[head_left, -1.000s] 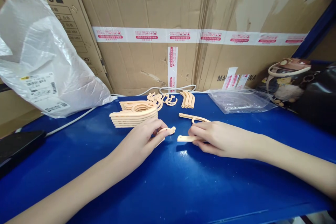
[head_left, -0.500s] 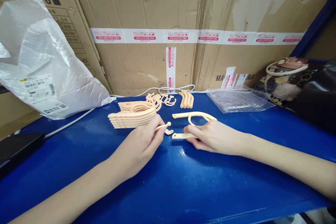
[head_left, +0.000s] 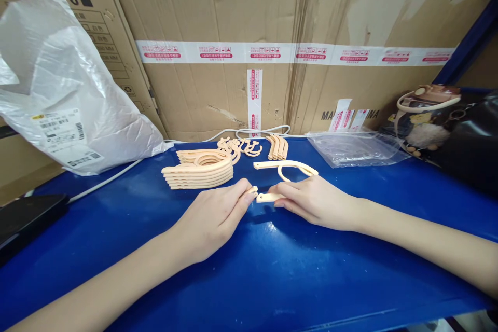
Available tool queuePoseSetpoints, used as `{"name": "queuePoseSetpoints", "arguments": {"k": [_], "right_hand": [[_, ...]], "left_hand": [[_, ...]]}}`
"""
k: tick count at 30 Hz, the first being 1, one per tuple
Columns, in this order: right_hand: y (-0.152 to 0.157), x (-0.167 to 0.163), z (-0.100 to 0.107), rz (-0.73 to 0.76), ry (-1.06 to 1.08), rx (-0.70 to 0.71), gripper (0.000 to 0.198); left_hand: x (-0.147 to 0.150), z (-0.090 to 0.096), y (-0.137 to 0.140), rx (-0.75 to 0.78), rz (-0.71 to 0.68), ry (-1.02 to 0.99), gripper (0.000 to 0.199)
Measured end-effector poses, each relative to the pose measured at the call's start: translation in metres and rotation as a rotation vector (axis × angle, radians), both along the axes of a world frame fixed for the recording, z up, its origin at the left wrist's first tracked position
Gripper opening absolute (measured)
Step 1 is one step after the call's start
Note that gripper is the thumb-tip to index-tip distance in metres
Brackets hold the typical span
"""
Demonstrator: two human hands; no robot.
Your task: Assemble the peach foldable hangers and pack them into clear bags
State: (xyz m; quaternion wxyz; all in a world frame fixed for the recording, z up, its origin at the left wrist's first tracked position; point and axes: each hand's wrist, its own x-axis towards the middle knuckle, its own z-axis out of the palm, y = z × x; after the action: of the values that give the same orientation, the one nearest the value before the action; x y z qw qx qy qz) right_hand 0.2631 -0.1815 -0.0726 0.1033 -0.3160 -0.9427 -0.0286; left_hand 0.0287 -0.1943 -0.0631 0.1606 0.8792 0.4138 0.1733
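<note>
Cardboard (head_left: 218, 10) stands behind one blue bench (head_left: 249, 280), crossed by one long horizontal strip of printed tape (head_left: 218, 53). In the head view, the left hand (head_left: 212, 218) has its grip pressed together, pinching a small cream piece (head_left: 254, 190) whose tip pokes out past the fingers. Right beside that tip is the holed end of a cream frame (head_left: 286, 165); its lower bar is pinched by the grip of the right hand (head_left: 319, 202), and its other bar curves above. I cannot tell whether piece and frame touch.

Further back sit one stack of cream frames (head_left: 198, 179), at least five layers high, several overlapping hooks (head_left: 237, 148) too tangled to count, and four short curved pieces (head_left: 278, 148) side by side. One white bag (head_left: 78, 83) stands left; one clear bag (head_left: 358, 150) lies right, near one lidded bottle (head_left: 439, 93).
</note>
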Motion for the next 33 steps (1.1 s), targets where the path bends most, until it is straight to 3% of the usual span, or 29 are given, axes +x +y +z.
{"name": "queuePoseSetpoints", "arguments": {"k": [13,19,25,29,33], "right_hand": [[-0.004,-0.002,0.003,-0.02,0.069,0.036,0.036],[-0.006,-0.003,0.001,0.02,0.068,0.113,0.041],[-0.006,-0.003,0.001,0.04,0.087,0.143,0.041],[-0.006,-0.004,0.002,0.037,0.084,0.119,0.041],[-0.006,-0.005,0.003,0.009,0.079,0.046,0.04]], "left_hand": [[0.0,0.001,-0.002,-0.035,-0.058,0.113,0.033],[-0.001,-0.001,0.001,0.028,-0.081,0.205,0.031],[0.002,0.005,-0.003,0.187,-0.086,0.368,0.024],[0.002,0.002,-0.003,0.405,-0.099,0.458,0.017],[-0.001,-0.006,0.001,0.626,-0.15,0.409,0.02]]}}
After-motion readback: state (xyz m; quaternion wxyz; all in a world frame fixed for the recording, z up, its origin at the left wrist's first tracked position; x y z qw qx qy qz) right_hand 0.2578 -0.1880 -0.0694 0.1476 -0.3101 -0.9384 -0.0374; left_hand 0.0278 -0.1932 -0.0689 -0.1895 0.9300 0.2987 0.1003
